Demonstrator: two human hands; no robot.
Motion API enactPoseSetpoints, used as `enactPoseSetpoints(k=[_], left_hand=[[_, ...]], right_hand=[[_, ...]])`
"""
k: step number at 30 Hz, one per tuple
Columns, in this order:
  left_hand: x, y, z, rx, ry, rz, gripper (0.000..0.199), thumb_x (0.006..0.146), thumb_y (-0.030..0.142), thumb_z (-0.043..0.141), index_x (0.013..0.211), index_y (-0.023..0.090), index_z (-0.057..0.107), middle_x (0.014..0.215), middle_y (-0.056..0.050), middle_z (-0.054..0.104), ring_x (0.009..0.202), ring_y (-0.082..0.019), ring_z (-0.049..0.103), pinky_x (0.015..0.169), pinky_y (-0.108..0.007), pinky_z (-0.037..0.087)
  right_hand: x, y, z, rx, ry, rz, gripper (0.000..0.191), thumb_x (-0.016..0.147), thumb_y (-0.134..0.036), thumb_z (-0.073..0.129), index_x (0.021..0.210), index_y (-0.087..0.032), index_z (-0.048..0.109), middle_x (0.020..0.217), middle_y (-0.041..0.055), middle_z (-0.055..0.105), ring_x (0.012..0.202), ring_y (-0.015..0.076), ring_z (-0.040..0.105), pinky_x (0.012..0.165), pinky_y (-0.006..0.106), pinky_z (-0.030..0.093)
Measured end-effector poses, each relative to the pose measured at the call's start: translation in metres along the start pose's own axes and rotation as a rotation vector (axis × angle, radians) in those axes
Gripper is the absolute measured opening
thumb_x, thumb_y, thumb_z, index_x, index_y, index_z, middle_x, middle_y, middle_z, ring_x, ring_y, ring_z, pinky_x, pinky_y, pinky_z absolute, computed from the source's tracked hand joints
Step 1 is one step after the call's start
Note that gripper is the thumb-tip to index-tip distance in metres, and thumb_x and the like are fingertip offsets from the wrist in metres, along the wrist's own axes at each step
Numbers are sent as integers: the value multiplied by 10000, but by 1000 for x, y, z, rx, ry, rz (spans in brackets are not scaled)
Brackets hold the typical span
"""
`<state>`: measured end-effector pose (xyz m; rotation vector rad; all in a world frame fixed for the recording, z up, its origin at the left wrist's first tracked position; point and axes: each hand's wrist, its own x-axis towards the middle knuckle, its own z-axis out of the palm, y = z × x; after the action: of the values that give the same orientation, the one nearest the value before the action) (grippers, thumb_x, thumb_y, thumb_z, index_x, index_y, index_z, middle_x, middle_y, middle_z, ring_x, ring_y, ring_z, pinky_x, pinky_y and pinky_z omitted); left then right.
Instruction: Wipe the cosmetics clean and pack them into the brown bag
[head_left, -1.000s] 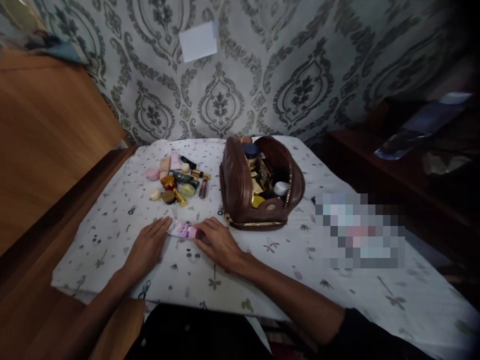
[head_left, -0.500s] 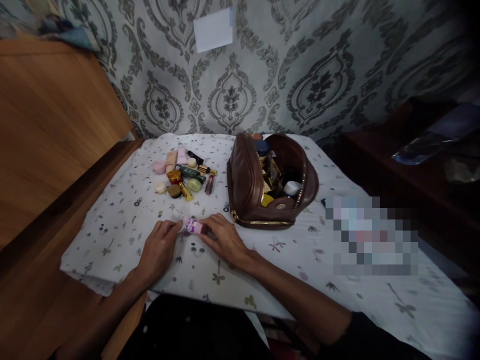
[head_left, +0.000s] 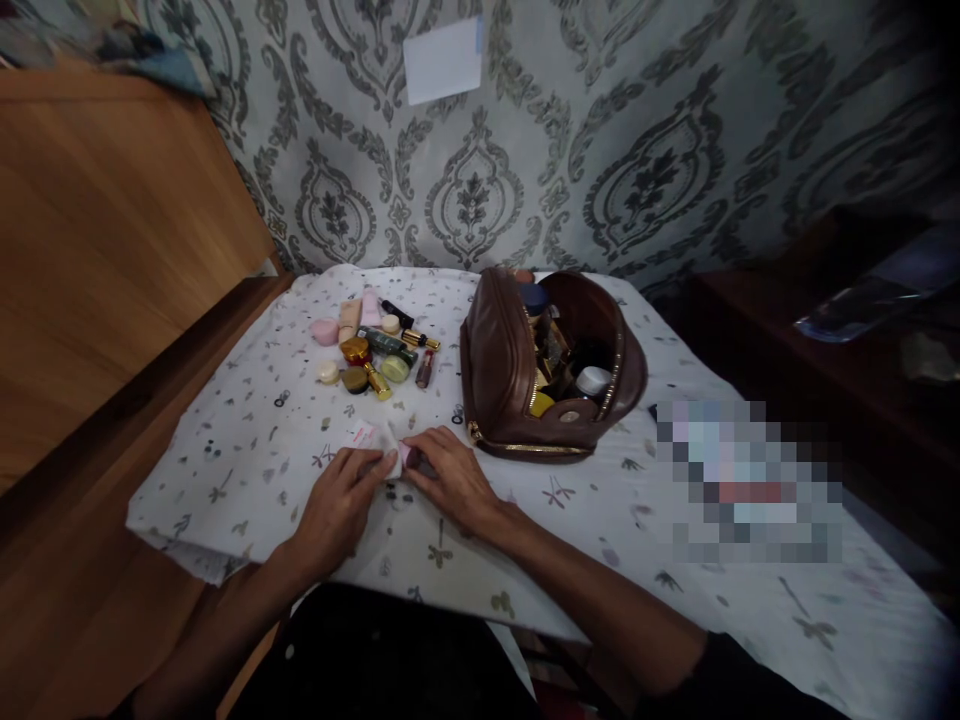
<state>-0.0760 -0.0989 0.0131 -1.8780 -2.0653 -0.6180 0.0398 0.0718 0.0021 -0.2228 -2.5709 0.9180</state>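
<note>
Both hands meet at the near side of a worktop (head_left: 525, 560) spread with a white cloth printed with small plant motifs. The right hand (head_left: 454, 480) grips the right end of a small pink tube (head_left: 406, 453), mostly hidden by its fingers. The left hand (head_left: 341, 500) pinches a white, thin-looking piece (head_left: 367, 436) with pinkish lettering, which lies against the tube's left side; whether it is a wrapper or part of the tube cannot be told.

Beyond the hands, to the far left, cosmetics lie loosely grouped: a pink rounded container (head_left: 325, 332), a beige tube (head_left: 349, 320), a pale pink tube (head_left: 371, 306), a dark green tube (head_left: 384, 342), a red-and-gold jar (head_left: 355, 350), a pale green jar (head_left: 395, 369), a gold lipstick case (head_left: 378, 382) and a dark-capped lip gloss (head_left: 425, 369), among others.

Just right of this group, beyond the right hand, stands a brown leather cosmetic bag (head_left: 499, 350), unzipped, with a white-lidded jar (head_left: 593, 381) and a blue-lidded jar (head_left: 534, 297) visible inside. Further right a patch of the worktop is pixelated. A wooden cabinet (head_left: 127, 200) stands left; patterned wallpaper (head_left: 472, 200) covers the far wall.
</note>
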Motion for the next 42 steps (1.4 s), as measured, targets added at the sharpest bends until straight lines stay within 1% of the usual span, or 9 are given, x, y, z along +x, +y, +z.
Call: enactPoseSetpoints(k=[5, 11, 14, 20, 25, 30, 34, 38, 42], left_hand=[[-9, -16, -6, 63, -35, -93, 461, 922, 45, 418, 1336, 214, 527, 1100, -101, 622, 971, -242, 545, 811, -394, 535], [-17, -36, -11, 179, -108, -215, 524, 842, 10, 438, 1302, 220, 573, 1081, -98, 627, 964, -258, 554, 802, -415, 537], [-14, -38, -15, 147, -116, -243, 472, 866, 36, 433, 1274, 207, 596, 1060, -98, 630, 954, -256, 560, 796, -413, 537], [8, -19, -17, -57, -4, -133, 432, 944, 102, 397, 1316, 249, 559, 1076, -82, 613, 972, -217, 564, 821, -377, 526], [21, -9, -7, 49, -76, -46, 456, 914, 46, 395, 1313, 213, 541, 1127, -98, 600, 1019, -242, 534, 846, -405, 525], [17, -35, -6, 224, -128, -153, 432, 895, 42, 400, 1256, 191, 586, 1089, -101, 602, 948, -244, 539, 817, -397, 520], [11, -51, -10, 175, -152, -222, 387, 917, 83, 403, 1229, 186, 608, 1074, -103, 601, 956, -243, 556, 808, -388, 522], [9, -38, -15, 22, -49, -243, 344, 965, 154, 401, 1247, 206, 591, 1040, -81, 599, 940, -217, 571, 806, -367, 524], [8, -8, -16, -52, 88, -123, 421, 963, 120, 410, 1349, 258, 507, 1069, -74, 576, 976, -200, 563, 816, -334, 518]], right_hand=[[0, -2, -1, 3, -15, 25, 244, 828, -173, 709, 1060, -156, 636, 976, 73, 645, 955, 226, 551, 826, 347, 454], [0, -1, -1, 5, -10, 11, 224, 842, -201, 699, 1053, -172, 629, 971, 67, 640, 936, 218, 551, 808, 345, 454], [0, 0, -1, 13, -8, 4, 224, 849, -213, 697, 1060, -175, 630, 974, 67, 645, 939, 216, 561, 806, 341, 458], [-3, 0, 0, 11, -3, -49, 220, 864, -158, 666, 1077, -189, 622, 968, 51, 638, 897, 188, 595, 779, 305, 471], [-5, -5, -3, -71, -33, -118, 153, 884, -170, 644, 1035, -181, 621, 958, 56, 644, 896, 186, 596, 774, 292, 472], [-4, -6, -4, -91, -52, -96, 187, 867, -201, 671, 1048, -166, 636, 945, 65, 652, 880, 195, 601, 745, 292, 475], [-4, -3, -3, -19, -43, -37, 229, 874, -217, 649, 1096, -157, 635, 945, 67, 652, 849, 193, 611, 732, 303, 485], [-5, -1, 0, 60, 14, -29, 364, 874, -197, 620, 1235, -179, 575, 1001, 72, 658, 868, 187, 613, 786, 328, 499], [-3, -3, -2, 198, 70, 7, 223, 888, -239, 601, 1102, -185, 631, 928, 48, 679, 803, 164, 618, 755, 299, 491]])
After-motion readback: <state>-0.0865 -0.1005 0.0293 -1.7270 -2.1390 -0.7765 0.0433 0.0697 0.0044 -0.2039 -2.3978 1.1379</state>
